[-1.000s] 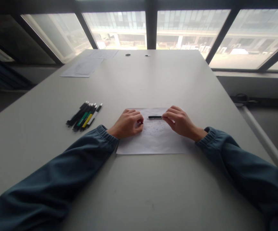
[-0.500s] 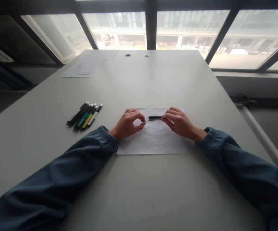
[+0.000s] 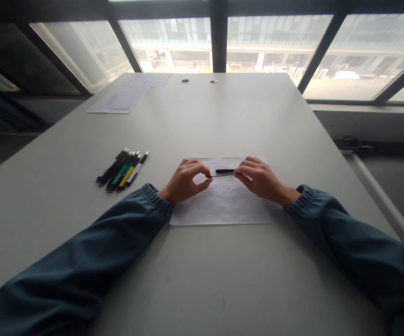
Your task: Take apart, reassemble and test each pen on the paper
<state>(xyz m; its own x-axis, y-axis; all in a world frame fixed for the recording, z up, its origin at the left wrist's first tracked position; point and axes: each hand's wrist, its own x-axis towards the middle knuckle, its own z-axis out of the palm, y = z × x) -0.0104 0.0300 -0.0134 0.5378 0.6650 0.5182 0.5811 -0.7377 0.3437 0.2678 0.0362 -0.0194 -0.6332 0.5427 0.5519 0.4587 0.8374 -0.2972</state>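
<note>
Between my two hands a thin dark rod [image 3: 223,175], which looks like a pen refill, is held level above a white sheet of paper [image 3: 219,212]. My left hand [image 3: 189,180] pinches its left end, where a small dark piece shows at the fingertips. The right end is in the closed fingers of my right hand [image 3: 260,178]. A black pen part [image 3: 224,171] lies on the paper just behind the rod, its right end partly hidden by my right fingers. Faint dark marks cover the middle of the sheet.
Several pens [image 3: 123,170], black, green, yellow and white, lie in a bundle left of the paper. Loose sheets [image 3: 117,97] rest at the far left of the white table [image 3: 244,121]. Two round cable holes are near its far edge, with windows beyond.
</note>
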